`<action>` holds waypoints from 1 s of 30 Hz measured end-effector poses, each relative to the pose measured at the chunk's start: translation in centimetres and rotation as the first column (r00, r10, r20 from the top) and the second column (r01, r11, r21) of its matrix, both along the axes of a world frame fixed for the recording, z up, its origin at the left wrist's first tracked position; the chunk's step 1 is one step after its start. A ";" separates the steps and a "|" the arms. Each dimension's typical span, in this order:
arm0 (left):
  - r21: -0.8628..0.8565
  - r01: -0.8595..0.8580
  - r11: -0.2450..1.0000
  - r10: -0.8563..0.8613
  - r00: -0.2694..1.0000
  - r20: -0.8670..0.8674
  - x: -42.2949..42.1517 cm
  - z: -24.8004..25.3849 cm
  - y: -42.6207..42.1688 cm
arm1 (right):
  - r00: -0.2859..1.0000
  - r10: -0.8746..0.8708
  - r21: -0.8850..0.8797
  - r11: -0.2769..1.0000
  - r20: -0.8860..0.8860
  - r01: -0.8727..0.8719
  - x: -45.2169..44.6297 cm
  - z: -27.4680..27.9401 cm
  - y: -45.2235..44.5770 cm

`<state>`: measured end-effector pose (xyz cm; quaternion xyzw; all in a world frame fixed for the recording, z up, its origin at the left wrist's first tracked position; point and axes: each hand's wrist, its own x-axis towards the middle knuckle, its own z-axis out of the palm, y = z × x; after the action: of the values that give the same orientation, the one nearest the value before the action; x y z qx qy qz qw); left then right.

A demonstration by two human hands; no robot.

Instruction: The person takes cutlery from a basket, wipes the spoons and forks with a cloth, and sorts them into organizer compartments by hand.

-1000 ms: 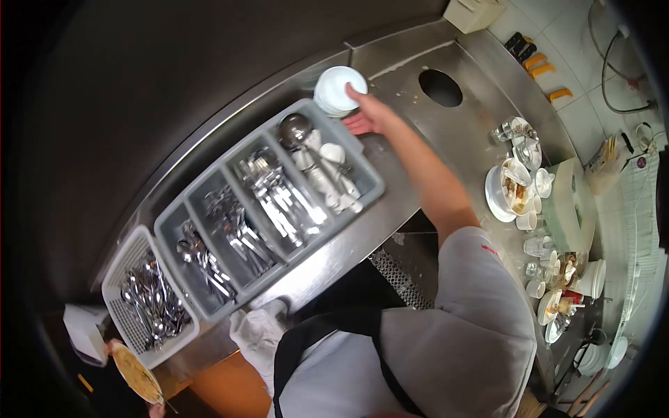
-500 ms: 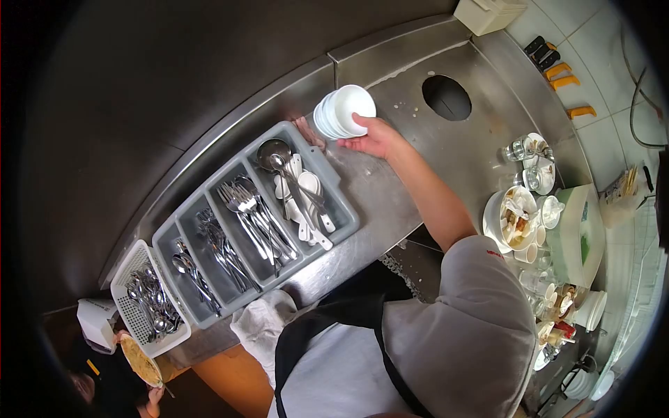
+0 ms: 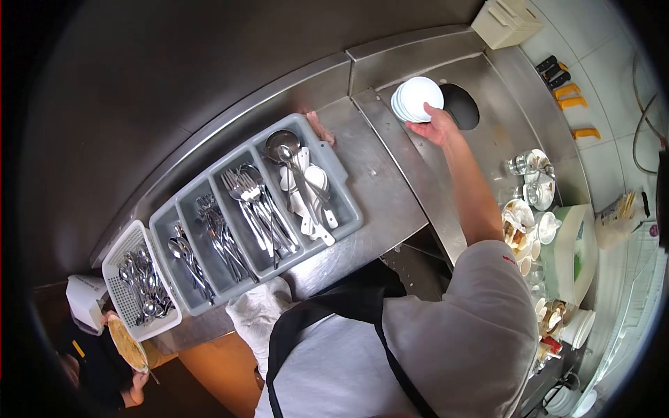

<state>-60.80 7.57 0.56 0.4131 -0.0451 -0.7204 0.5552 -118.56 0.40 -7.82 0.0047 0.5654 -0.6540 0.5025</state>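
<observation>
My right hand [image 3: 435, 125] is closed on a stack of white bowls [image 3: 421, 99], gripping it at the right rim. The stack is tilted above the metal counter, just left of a dark round hole [image 3: 460, 108]. My left hand is not in view. Left of my right arm, a grey divided tray [image 3: 340, 198] holds forks, spoons, ladles and white spoons in its compartments. A white perforated basket [image 3: 125, 296] with more cutlery stands against its left end. Something pinkish [image 3: 320, 129] lies by the tray's upper right corner.
Used bowls [image 3: 547, 226], glasses and cups crowd the right counter beside a pale green-white container [image 3: 570, 254]. Orange and black handles [image 3: 571, 97] line the tiled wall. A white cloth [image 3: 258, 313] hangs at the counter edge. Lower left, another person's hand [image 3: 136, 390] is near a plate of food [image 3: 127, 343].
My right hand has carried the bowl stack away from the tray's upper right corner, rightward to beside the hole. The view has shifted somewhat.
</observation>
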 end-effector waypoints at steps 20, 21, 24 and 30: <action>-0.022 0.182 0.983 -0.183 0.974 -0.131 0.9 1.5 1.0 | 0.942 -0.040 0.031 0.998 -0.333 0.053 -2.1 -0.7 4.5; -0.043 0.167 0.985 -0.172 0.972 -0.159 1.0 2.2 1.1 | 0.876 -0.178 0.038 0.975 -0.449 0.218 -0.7 -0.6 5.3; 0.041 -0.085 0.996 0.093 0.954 -0.285 2.9 2.6 0.4 | 0.847 -0.183 -0.058 0.982 -0.498 0.179 9.3 1.4 8.0; -0.450 -0.324 0.832 0.190 0.929 -0.318 9.1 3.3 -3.6 | 0.741 0.290 -0.033 0.921 -0.606 -0.387 21.2 0.9 5.1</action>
<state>-51.72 3.99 3.89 0.1613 -0.0987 -0.6501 0.7359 -97.34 5.49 -6.90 -0.3410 0.6312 -0.5624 0.4111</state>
